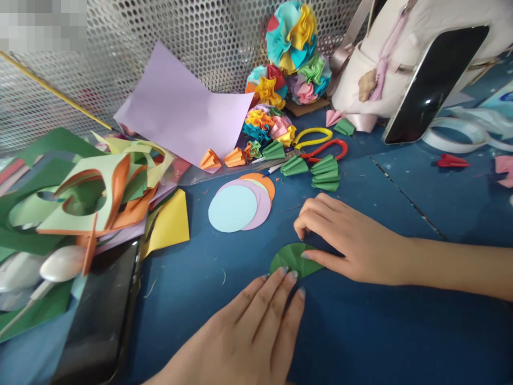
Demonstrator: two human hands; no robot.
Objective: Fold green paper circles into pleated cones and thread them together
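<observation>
A dark green paper circle (pixel 294 255) with crease lines lies on the blue table. My left hand (pixel 256 321) rests palm down at its near edge, fingers stretched out and their tips on the paper. From the right comes my right hand (pixel 352 240); its thumb touches the right side of the circle, while its loosely curled fingers stay apart from the thumb just beyond. Past the circle lies an overlapping stack of cut paper circles, a light blue one (pixel 232 208) on top, with lilac and orange (pixel 264 184) showing beneath.
Scissors (pixel 320 144) with yellow and red handles lie among folded green pieces (pixel 325 172). Ruffled paper balls (pixel 292 37) stand behind. At left are paper scraps (pixel 80 192) and a black phone (pixel 100 310); another phone (pixel 436 80) leans on a pale bag (pixel 360 69).
</observation>
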